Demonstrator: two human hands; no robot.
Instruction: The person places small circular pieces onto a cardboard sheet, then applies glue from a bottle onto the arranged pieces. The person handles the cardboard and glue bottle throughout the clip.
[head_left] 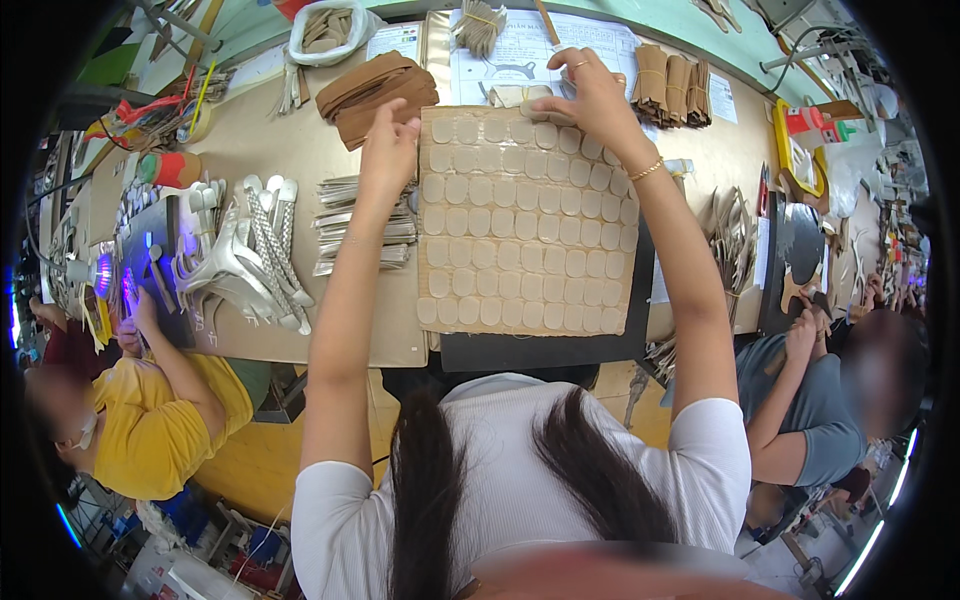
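Board (pixel 470 113) right of open left hand (pixel 388 148), right hand (pixel 598 98) apart over ovals (pixel 501 222), grip unclear: likely arranging, next needing alignment.

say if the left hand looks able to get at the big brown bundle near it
Probably yes: the left hand seems empty, right beside the big brown bundle, with nothing visible blocking the way

We've got pale beige ovals (pixel 527 223) patterning a tan board (pixel 455 113) in rows, brown strips (pixel 375 95) at eleven o'clock, yellow shirt (pixel 165 430) at eight, white shirt (pixel 510 460) at six!
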